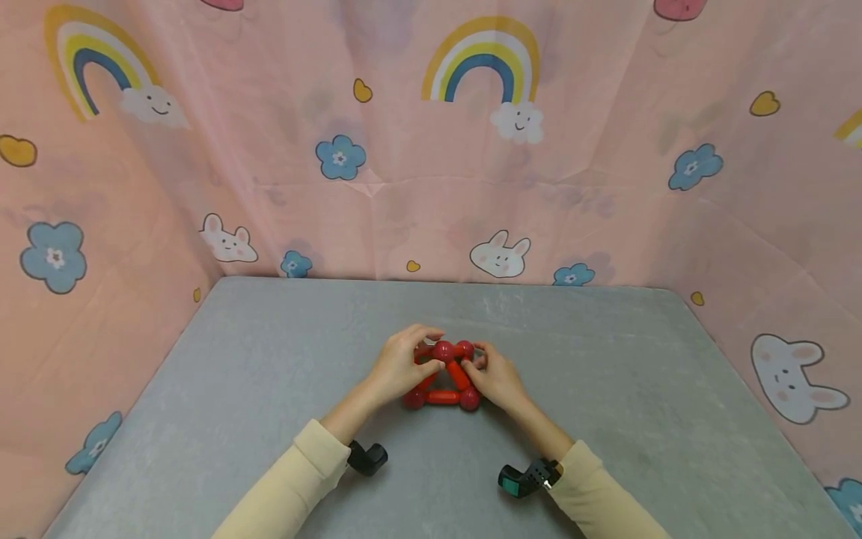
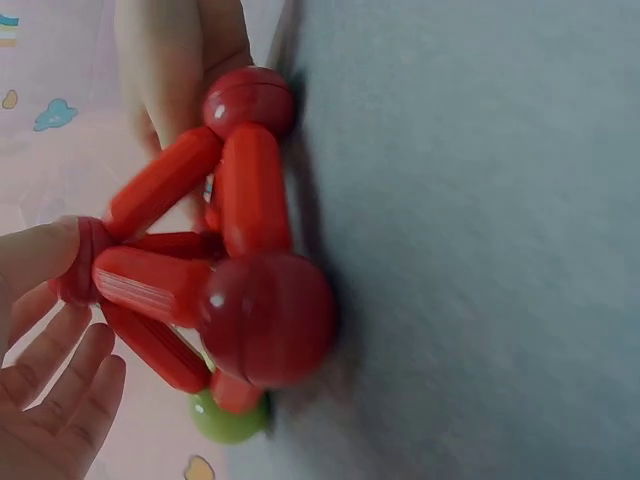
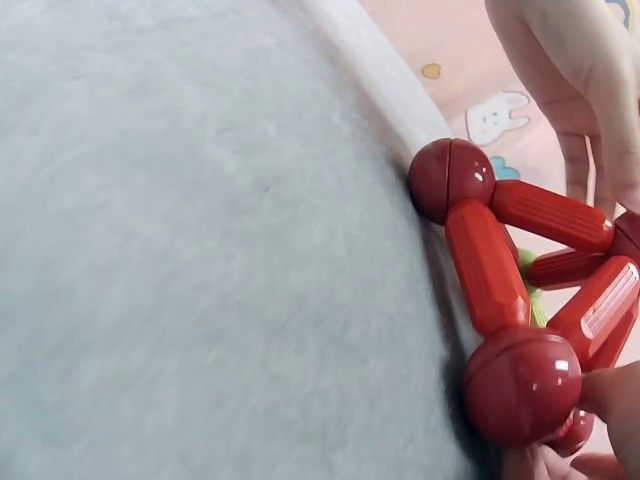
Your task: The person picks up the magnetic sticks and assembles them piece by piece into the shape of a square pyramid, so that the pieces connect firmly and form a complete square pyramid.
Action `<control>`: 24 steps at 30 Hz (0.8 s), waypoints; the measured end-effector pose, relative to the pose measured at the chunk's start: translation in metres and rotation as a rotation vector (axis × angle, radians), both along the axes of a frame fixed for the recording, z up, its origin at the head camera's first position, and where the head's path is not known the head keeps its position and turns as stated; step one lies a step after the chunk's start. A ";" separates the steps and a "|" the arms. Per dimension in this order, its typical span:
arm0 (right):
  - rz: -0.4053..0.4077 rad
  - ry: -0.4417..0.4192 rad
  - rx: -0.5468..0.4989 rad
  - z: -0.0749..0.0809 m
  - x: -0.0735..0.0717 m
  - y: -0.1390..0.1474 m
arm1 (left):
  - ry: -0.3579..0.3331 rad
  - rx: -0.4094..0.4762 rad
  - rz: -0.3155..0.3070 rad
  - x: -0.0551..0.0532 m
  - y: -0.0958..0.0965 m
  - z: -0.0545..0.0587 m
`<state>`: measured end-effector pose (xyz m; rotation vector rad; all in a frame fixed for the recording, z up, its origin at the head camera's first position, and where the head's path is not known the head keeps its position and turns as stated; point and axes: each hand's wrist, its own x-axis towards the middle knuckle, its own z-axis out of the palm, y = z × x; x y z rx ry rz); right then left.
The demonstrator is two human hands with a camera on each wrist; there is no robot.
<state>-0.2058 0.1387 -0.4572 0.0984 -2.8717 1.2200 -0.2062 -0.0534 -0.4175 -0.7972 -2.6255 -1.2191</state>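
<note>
A toy pyramid of red magnetic rods (image 1: 442, 397) and dark red balls (image 1: 469, 398) rests on the grey table, between both hands. Its peak is a red ball (image 2: 80, 262), which my left hand (image 1: 402, 361) pinches between thumb and forefinger. The other left fingers spread out beside it. On the pyramid's right side, my right hand (image 1: 497, 378) holds the corner, the thumb pressing against a red ball (image 3: 522, 385) in the right wrist view. Behind the rods, a green ball (image 2: 228, 415) shows at the far corner, hidden in the head view.
The grey table (image 1: 269, 337) extends around the pyramid on all sides. Behind it and at both sides hangs a pink curtain (image 1: 404, 209) printed with rainbows, rabbits and flowers. A black wrist camera (image 1: 367, 457) sits on the left wrist, another wrist camera (image 1: 528, 479) on the right.
</note>
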 end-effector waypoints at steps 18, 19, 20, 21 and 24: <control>0.315 0.169 0.069 0.003 0.032 0.032 | -0.106 -0.091 0.089 0.024 -0.040 -0.029; 0.329 0.174 0.088 0.003 0.033 0.033 | -0.115 -0.098 0.086 0.025 -0.041 -0.030; 0.339 0.178 0.112 0.003 0.034 0.033 | -0.123 -0.107 0.083 0.026 -0.042 -0.031; 0.347 0.178 0.135 0.003 0.035 0.034 | -0.132 -0.113 0.079 0.027 -0.042 -0.031; 0.373 0.190 0.187 0.004 0.037 0.034 | -0.128 -0.142 0.065 0.028 -0.043 -0.033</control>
